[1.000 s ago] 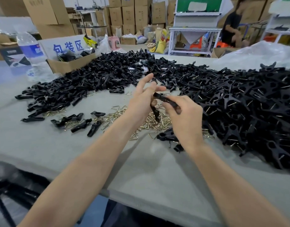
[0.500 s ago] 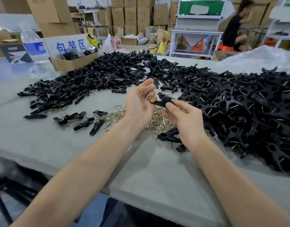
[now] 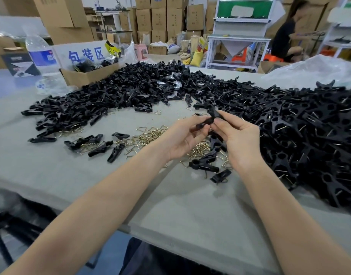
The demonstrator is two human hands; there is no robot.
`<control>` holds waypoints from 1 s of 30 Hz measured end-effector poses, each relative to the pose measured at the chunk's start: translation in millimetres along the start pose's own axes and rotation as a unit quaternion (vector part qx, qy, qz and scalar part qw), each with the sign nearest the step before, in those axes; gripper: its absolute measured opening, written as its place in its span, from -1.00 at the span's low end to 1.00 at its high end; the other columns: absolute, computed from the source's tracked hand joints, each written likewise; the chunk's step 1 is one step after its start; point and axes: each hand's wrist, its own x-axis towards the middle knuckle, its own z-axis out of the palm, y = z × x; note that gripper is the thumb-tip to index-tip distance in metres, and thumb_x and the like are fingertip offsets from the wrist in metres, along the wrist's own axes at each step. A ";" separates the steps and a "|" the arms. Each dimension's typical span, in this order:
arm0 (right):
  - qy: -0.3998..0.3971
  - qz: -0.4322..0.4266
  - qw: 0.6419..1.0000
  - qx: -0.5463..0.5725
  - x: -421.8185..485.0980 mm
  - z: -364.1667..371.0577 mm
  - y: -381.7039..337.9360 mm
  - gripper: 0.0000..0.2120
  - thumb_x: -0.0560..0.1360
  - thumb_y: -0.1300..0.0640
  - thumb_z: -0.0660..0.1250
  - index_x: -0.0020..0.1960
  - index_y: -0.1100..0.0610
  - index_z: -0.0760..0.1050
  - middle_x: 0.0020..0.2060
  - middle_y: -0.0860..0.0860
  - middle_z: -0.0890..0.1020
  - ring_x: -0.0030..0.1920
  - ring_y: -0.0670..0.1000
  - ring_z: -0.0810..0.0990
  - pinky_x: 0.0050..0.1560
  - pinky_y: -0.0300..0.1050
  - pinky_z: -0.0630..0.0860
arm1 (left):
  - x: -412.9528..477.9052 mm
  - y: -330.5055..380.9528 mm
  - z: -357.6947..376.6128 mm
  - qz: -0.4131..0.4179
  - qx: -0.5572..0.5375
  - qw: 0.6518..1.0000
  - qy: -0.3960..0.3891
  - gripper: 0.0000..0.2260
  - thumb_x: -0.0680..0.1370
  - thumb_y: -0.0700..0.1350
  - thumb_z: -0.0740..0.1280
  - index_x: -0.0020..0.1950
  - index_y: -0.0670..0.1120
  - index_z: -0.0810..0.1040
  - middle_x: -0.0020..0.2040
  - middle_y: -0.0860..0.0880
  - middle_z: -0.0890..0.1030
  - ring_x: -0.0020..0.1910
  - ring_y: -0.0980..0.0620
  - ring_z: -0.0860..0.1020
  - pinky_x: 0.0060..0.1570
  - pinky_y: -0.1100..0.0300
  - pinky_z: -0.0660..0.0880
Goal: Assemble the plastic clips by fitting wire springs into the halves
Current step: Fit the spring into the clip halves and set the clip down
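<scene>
Just right of the frame's centre, the two hands meet above the bench (image 3: 87, 181) and share one black clip (image 3: 211, 116). The left hand (image 3: 187, 136) lies palm up with its fingers curled, thumb and forefinger pinching the clip's lower end. The right hand (image 3: 240, 139) has its thumb and forefinger closed on the upper part, the other fingers loosely bent. The clip is blurred, so whether a spring already sits in it cannot be told; it looks like two halves pressed together. Directly under the hands a scatter of brass-coloured wire springs (image 3: 149, 135) lies on the grey bench, with a few loose clips (image 3: 100, 148) to the left of them. A large heap of black clip halves (image 3: 309, 132) fills the right side and curves across the upper middle to the left. In the upper left stand a water bottle (image 3: 41, 56) and an open cardboard box (image 3: 87, 76) with a sign in blue characters. A crumpled clear plastic bag (image 3: 319, 68) lies at the right edge. Behind are stacked cartons (image 3: 160, 18), a white metal rack (image 3: 238, 38) and, upper right, a seated person (image 3: 284, 38) in dark clothes.
</scene>
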 end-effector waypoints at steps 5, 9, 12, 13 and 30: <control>0.001 -0.010 1.000 0.016 -1.1 -1.2 0.2 -0.74 0.46 0.45 0.33 -0.06 0.13 0.65 -0.20 0.01 0.72 -0.16 -0.07 0.67 -0.09 -0.28 0.56 | -2.2 1.3 -2.2 -0.016 -0.035 0.998 -0.052 -0.90 0.38 -0.33 0.40 -0.13 -0.28 0.61 -0.18 -0.19 0.66 -0.20 0.00 0.67 -0.23 0.26 0.62; 0.047 -0.002 0.999 -0.001 0.3 -4.0 -1.2 -0.73 0.45 0.43 0.35 -0.09 0.08 0.66 -0.28 -0.01 0.70 -0.28 -0.10 0.63 -0.17 -0.31 0.54 | 0.6 1.2 -1.9 0.040 -0.025 0.998 -0.032 -0.90 0.51 -0.35 0.32 -0.19 -0.23 0.53 -0.21 -0.18 0.67 -0.21 -0.01 0.68 -0.22 0.20 0.63; 0.072 0.008 0.997 -0.026 -1.1 -3.4 1.0 -0.73 0.45 0.40 0.36 -0.10 0.04 0.65 -0.33 -0.05 0.69 -0.36 -0.13 0.57 -0.21 -0.31 0.53 | 3.1 0.9 -2.4 0.079 0.042 0.996 -0.005 -0.86 0.52 -0.31 0.34 -0.17 -0.09 0.53 -0.18 -0.06 0.67 -0.19 0.04 0.65 -0.18 0.18 0.61; 0.078 0.008 0.997 -0.027 -1.7 -2.3 1.6 -0.73 0.45 0.39 0.37 -0.09 0.04 0.65 -0.33 -0.06 0.69 -0.37 -0.13 0.56 -0.22 -0.32 0.53 | 3.4 0.2 -2.4 0.087 0.078 0.993 0.009 -0.86 0.51 -0.29 0.35 -0.12 -0.05 0.54 -0.18 -0.01 0.66 -0.21 0.09 0.61 -0.20 0.21 0.57; 0.059 -0.098 0.968 -0.224 -5.5 -0.3 6.8 -0.69 0.48 0.32 0.34 -0.04 -0.08 0.66 -0.10 -0.03 0.70 -0.17 -0.10 0.65 -0.09 -0.18 0.56 | -0.6 -7.2 3.4 0.083 0.101 0.991 -0.019 -0.83 0.54 -0.38 0.27 -0.01 -0.16 0.58 -0.33 0.02 0.64 -0.35 0.17 0.57 -0.20 0.37 0.54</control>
